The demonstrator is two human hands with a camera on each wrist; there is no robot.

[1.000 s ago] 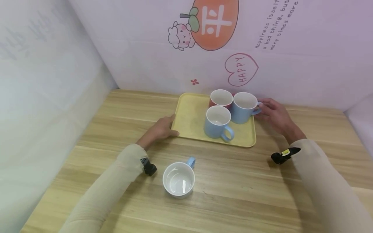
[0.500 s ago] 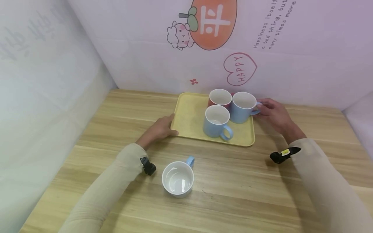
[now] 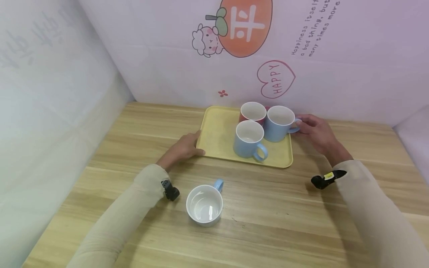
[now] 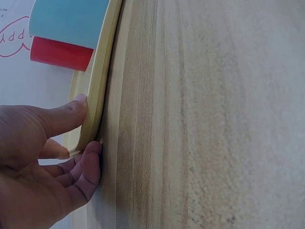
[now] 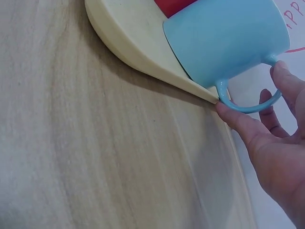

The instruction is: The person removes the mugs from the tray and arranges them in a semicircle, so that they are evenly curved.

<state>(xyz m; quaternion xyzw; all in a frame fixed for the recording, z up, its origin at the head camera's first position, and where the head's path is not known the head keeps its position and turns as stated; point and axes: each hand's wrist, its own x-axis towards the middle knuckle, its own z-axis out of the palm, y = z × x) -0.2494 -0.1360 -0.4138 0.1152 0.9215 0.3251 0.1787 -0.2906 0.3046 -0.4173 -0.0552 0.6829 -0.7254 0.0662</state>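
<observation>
Left hand (image 3: 183,146) and right hand (image 3: 316,132) are at opposite ends of a yellow tray (image 3: 216,136), which lies on the wooden counter (image 3: 275,230) close to the white backdrop (image 3: 151,67). The left one grasps the tray's near left corner, thumb over the rim and the other fingers bent round the outside edge. At the other end, the right thumb touches the handle of the rear blue mug (image 3: 275,132) while another finger meets the tray's rim beneath it; whether that hand grips either one, I cannot tell. Three mugs stand upright, close together on the right half of the tray: the rear blue one, with its handle past the tray's right edge; a red mug (image 3: 253,111) just to its left; and a front blue mug (image 3: 244,147), whose handle points to the near right. Nearer the person, well apart from the tray, a mug with a white inside (image 3: 204,204) stands on the counter, its light blue handle turned away to the far right.
</observation>
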